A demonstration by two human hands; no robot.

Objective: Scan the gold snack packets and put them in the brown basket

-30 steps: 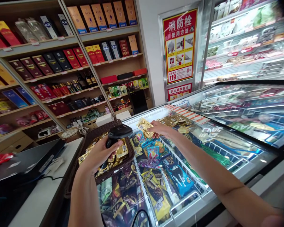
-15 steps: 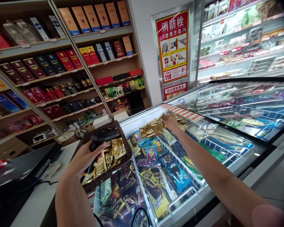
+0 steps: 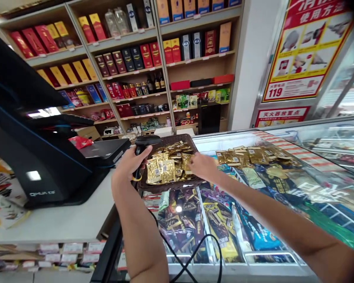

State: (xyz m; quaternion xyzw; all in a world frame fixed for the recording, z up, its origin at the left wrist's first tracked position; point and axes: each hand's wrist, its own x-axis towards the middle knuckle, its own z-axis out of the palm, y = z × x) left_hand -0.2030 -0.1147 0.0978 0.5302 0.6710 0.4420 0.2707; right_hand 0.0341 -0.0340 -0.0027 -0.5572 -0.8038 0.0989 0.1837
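My left hand is wrapped round the handle of a black barcode scanner, whose head sits over the left rim of a dark woven basket. Many small shiny gold packets lie heaped in that basket. At its right side is my right hand, fingers pinched at the edge of a gold packet; the fingertips are partly hidden. More gold packets are spread on the freezer's glass, right of the basket.
Under the basket stands a chest freezer holding bagged ice creams in wire baskets. A black cable loops across its front. To the left are a counter and a black checkout terminal. Shelves of boxes line the back wall.
My right hand has moved left from the gold packets on the freezer to the basket. The view has turned left, bringing in the checkout terminal. My left hand still holds the scanner.
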